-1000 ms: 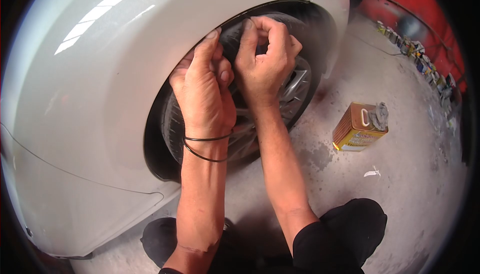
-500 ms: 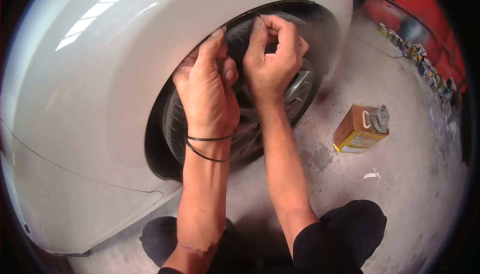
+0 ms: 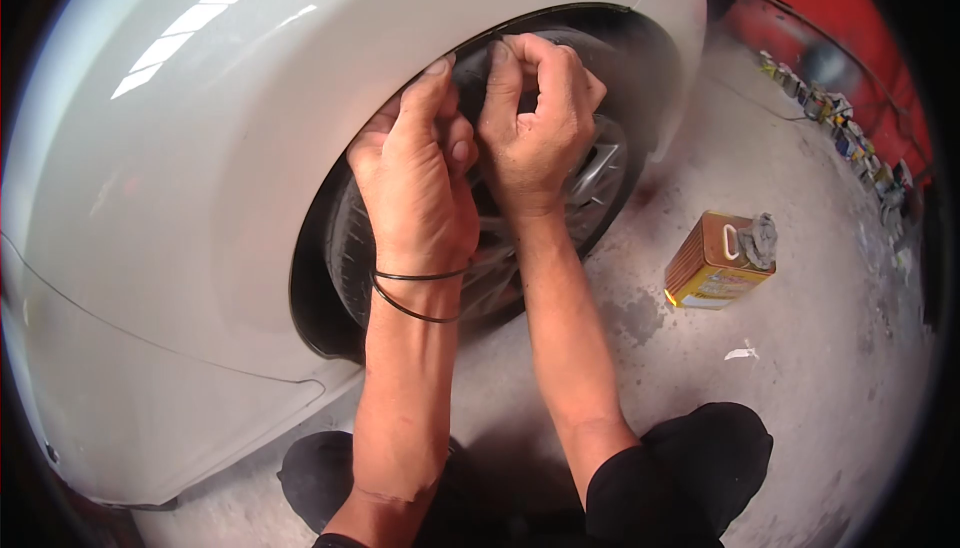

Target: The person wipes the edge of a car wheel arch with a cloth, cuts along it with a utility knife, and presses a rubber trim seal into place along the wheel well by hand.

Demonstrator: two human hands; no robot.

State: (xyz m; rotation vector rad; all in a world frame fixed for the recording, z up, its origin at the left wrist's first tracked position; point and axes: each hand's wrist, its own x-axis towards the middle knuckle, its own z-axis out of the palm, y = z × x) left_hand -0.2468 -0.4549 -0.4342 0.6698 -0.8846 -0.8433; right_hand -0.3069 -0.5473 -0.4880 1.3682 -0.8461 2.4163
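Note:
A pale car body panel (image 3: pixel 230 178) curves round a dark wheel arch, with a tyre (image 3: pixel 350 248) and a spoked rim (image 3: pixel 598 173) inside it. My left hand (image 3: pixel 415 168) is at the arch's edge, thumb up along the lip and fingers curled behind it; it looks closed on the edge. Just to its right, my right hand (image 3: pixel 540 123) is raised in front of the tyre, thumb and forefinger pinched together near the upper edge. Whatever lies between those fingertips is too small to make out. A thin black band circles my left wrist.
On the concrete floor (image 3: pixel 650 408) to the right stands a yellow and brown metal can (image 3: pixel 720 260) with a grey cloth on its top. A white scrap (image 3: pixel 742 353) lies below it. Several small cans (image 3: pixel 850 138) line the red surface (image 3: pixel 860 8) at the upper right.
My right hand first moved slightly right and up along the arch edge, then came back left and a little down. My left hand keeps its place on the edge.

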